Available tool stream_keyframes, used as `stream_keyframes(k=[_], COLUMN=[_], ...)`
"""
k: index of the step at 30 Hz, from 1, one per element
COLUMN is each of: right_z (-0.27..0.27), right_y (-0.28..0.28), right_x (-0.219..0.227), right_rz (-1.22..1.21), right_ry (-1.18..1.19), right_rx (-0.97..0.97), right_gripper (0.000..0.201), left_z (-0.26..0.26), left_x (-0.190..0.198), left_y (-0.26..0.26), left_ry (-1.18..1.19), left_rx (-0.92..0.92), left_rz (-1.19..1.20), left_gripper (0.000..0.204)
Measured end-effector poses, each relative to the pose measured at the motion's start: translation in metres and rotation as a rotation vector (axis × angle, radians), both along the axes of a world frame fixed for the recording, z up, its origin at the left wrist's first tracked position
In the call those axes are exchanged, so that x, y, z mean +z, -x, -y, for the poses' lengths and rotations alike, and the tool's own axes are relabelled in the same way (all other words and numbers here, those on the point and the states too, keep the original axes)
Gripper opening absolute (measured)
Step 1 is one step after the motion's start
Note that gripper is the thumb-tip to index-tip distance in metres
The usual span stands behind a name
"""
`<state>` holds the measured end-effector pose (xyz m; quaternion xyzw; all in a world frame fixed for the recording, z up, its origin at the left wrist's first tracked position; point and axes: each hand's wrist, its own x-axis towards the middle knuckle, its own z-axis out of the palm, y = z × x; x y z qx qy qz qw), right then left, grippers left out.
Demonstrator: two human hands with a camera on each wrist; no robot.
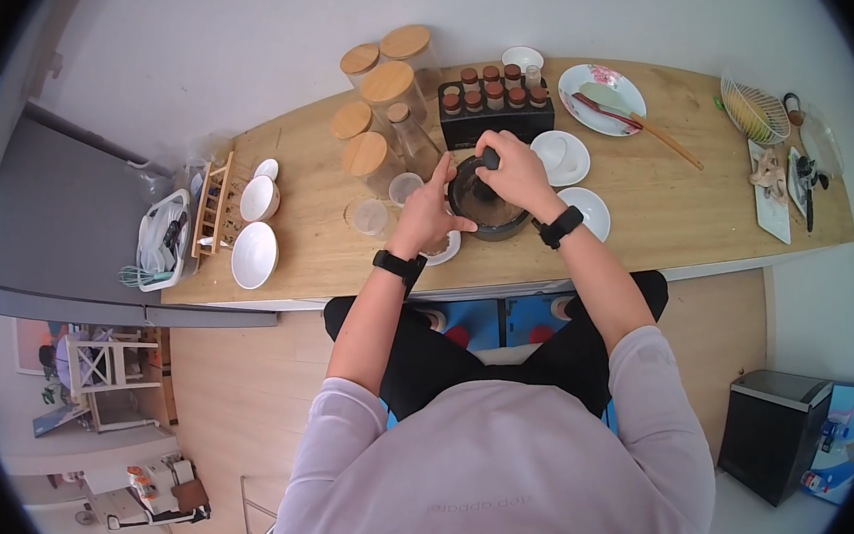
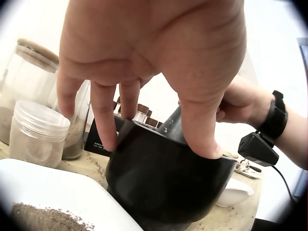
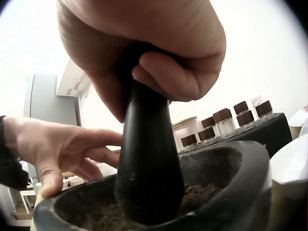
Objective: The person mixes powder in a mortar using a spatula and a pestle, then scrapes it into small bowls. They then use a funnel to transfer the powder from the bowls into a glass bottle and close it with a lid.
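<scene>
A black stone mortar [image 2: 163,178] stands near the counter's front edge, with brown crumbly material [image 3: 108,216] inside. My right hand [image 1: 515,174] grips the top of the black pestle [image 3: 149,154], whose wide end rests in the material. At the mortar's left side, my left hand [image 1: 425,210] holds the rim, thumb on the near part and fingers spread along the far part. A white dish [image 2: 62,187] with brown powder [image 2: 45,219] sits beside the mortar, partly under my left hand in the head view.
Behind the mortar is a black rack [image 1: 493,127] of small brown-capped jars. Wooden-lidded canisters [image 1: 391,83] and small plastic jars [image 1: 371,217] stand to the left, white bowls [image 1: 254,255] farther left. Small white dishes [image 1: 586,215] and a floral plate [image 1: 572,83] lie to the right.
</scene>
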<state>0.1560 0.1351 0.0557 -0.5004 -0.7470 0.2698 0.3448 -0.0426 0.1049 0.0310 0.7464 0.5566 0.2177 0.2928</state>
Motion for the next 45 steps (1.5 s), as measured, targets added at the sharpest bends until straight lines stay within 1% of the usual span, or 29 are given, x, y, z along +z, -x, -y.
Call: stream_keyframes(k=[2,5,8,11,14,17,23,27,28,31,32,35,36,39,40,43,44,45], right_z=[0.005,0.005,-0.003,0.003,0.012,0.008,0.005,0.01,0.007,-0.003,-0.001,-0.001,0.0,-0.005,-0.013,-0.014,-0.01,-0.004], right_y=[0.005,0.003,-0.008,-0.005,0.004,-0.003,-0.008,0.001,-0.002,-0.007,-0.005,0.003,0.006,-0.002,-0.008,-0.016,-0.016,-0.014], right_x=[-0.002,-0.012,-0.005,0.004,-0.011,-0.006,0.015,-0.004,-0.007,0.002,0.011,0.003,-0.004,-0.006,-0.01,0.01,0.017,0.023], right_rz=[-0.082,-0.015,-0.001,-0.059,-0.023,0.052,0.077,0.164,0.163,0.09,0.075,0.027,0.027,0.065,0.068,0.118,0.136,0.177], right_ry=[-0.006,-0.004,0.032,0.049,-0.02,0.047,-0.08,-0.105,-0.096,-0.063,0.003,-0.149,-0.139,-0.047,-0.068,-0.123,-0.163,-0.134], right_rx=[-0.045,0.028,0.094,0.033,0.051,0.079,-0.055,-0.051,0.022,0.036,-0.011,-0.044,-0.023,0.099,0.144,0.06,0.002,-0.007], right_gripper=[0.028,0.028,0.027,0.026,0.026,0.026,0.026,0.027,0.027,0.026,0.026,0.026,0.026,0.026,0.026,0.027,0.025,0.024], left_z=[0.001,-0.001,-0.001,0.001,0.0,0.0,0.0,0.001,0.001,0.003,0.002,0.003,0.003,0.003,0.003,0.003,0.005,0.006], left_x=[0.0,-0.003,-0.003,-0.004,-0.005,-0.004,-0.002,0.002,0.002,0.0,0.001,0.005,0.007,0.007,0.004,0.001,0.0,-0.002], left_y=[0.001,0.001,0.002,0.002,0.002,0.002,0.002,0.001,0.001,0.0,0.0,0.0,-0.001,-0.001,0.0,0.002,0.002,0.004], left_ry=[0.017,-0.006,-0.004,0.001,-0.027,-0.028,0.004,-0.032,-0.033,-0.035,-0.039,-0.023,-0.022,-0.042,-0.057,-0.071,-0.065,-0.069], left_rx=[0.006,0.004,0.004,0.013,0.014,0.007,0.022,0.012,0.014,0.02,0.021,0.017,0.019,0.025,0.02,0.017,0.015,0.019], left_rz=[0.011,-0.007,-0.01,0.012,-0.04,-0.045,-0.048,-0.074,-0.075,-0.083,-0.085,-0.104,-0.109,-0.1,-0.086,-0.069,-0.066,-0.069], left_gripper=[0.132,0.131,0.131,0.131,0.129,0.129,0.13,0.13,0.13,0.13,0.129,0.129,0.129,0.128,0.127,0.127,0.128,0.128])
